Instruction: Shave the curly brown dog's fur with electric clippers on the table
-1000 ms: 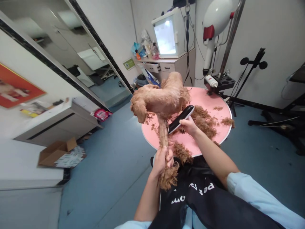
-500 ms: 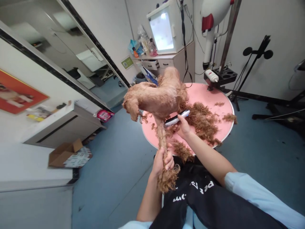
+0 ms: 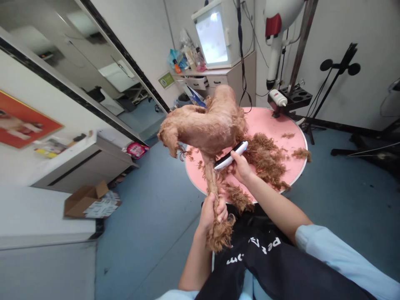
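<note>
Several fur clumps (image 3: 268,163) litter the pink table (image 3: 261,118) beside dog (image 3: 210,128) and clipper (image 3: 231,155).

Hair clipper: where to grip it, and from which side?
Probably best around the middle of the hair clipper's long, slim body, from the wearer's near side, to the right of the dog's leg. Its front end sits at the leg, so that end should stay free; its rear slants up and away to the right. The right hand holds it about there.

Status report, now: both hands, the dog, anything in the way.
Left hand gripping outstretched leg of dog. Right hand holding clippers, tip at or near leg. Dog on pink table. Loose hair heaped beside right hand.
</note>
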The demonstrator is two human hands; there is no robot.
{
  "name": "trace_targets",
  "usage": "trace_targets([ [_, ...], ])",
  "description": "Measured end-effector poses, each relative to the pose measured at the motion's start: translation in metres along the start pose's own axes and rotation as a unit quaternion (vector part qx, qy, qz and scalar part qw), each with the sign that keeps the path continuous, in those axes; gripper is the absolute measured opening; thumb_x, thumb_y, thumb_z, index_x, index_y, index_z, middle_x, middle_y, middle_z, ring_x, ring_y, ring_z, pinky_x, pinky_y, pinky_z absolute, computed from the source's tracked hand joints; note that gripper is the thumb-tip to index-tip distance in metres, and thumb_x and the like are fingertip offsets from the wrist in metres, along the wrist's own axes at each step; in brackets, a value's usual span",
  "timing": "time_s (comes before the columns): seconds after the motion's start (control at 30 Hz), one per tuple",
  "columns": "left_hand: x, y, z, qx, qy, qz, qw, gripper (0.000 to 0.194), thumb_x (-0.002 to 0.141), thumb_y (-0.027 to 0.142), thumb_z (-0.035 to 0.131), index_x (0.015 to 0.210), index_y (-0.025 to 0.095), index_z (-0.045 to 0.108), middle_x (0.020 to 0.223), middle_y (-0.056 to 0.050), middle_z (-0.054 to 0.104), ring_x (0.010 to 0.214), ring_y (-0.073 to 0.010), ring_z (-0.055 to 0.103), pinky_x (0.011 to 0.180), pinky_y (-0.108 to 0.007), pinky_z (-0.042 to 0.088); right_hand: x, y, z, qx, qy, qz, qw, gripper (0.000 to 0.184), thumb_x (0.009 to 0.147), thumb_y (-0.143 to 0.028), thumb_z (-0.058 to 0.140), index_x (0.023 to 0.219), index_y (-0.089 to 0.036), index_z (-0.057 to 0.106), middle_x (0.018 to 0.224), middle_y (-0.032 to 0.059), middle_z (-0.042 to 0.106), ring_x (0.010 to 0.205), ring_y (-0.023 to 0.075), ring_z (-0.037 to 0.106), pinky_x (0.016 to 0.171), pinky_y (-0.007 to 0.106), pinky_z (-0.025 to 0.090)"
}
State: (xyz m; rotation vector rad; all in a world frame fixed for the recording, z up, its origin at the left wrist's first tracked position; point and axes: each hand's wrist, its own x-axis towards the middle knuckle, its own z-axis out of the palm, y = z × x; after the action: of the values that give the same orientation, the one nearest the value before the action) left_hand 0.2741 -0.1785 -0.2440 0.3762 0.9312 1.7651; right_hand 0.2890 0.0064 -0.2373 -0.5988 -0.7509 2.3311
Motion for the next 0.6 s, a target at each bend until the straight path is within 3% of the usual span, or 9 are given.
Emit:
trace_targets([
  [0.2, 0.000, -0.003, -0.001, 0.004, 0.034, -0.001, 0.999, 0.034, 0.089, 0.051, 0.065, 0.096, 0.017, 0.061, 0.042, 0.012, 0.037, 0.025, -0.0059, 0.030, 0.031, -0.016, 0.026, 0.000, -0.003, -0.002, -0.017, -0.021, -0.032, 0.999, 0.049, 0.059, -0.050, 0.084, 0.073, -0.023, 0.045, 0.045, -0.0102, 0.050, 0.031, 0.0067, 0.041, 0.029, 0.018, 0.034],
  [0.47, -0.004, 0.001, 0.004, 0.019, 0.190, -0.027, 0.981, 0.032, 0.084, 0.047, 0.067, 0.083, 0.017, 0.059, 0.039, 0.011, 0.035, 0.024, -0.0077, 0.032, 0.033, -0.018, 0.029, 0.003, 0.002, 0.004, -0.080, -0.050, -0.050, 0.994, 0.047, 0.059, -0.050, 0.083, 0.076, -0.022, 0.050, 0.048, -0.0084, 0.055, 0.031, 0.0084, 0.044, 0.028, 0.021, 0.033],
  [0.6, -0.002, 0.009, 0.004, 0.015, 0.160, -0.042, 0.986, 0.029, 0.077, 0.042, 0.075, 0.086, 0.017, 0.062, 0.042, 0.010, 0.042, 0.027, -0.0084, 0.038, 0.033, -0.019, 0.031, 0.010, 0.001, 0.003, -0.052, -0.055, -0.059, 0.995, 0.040, 0.066, -0.047, 0.080, 0.077, -0.021, 0.051, 0.053, -0.0081, 0.057, 0.036, 0.0073, 0.045, 0.033, 0.020, 0.034],
])
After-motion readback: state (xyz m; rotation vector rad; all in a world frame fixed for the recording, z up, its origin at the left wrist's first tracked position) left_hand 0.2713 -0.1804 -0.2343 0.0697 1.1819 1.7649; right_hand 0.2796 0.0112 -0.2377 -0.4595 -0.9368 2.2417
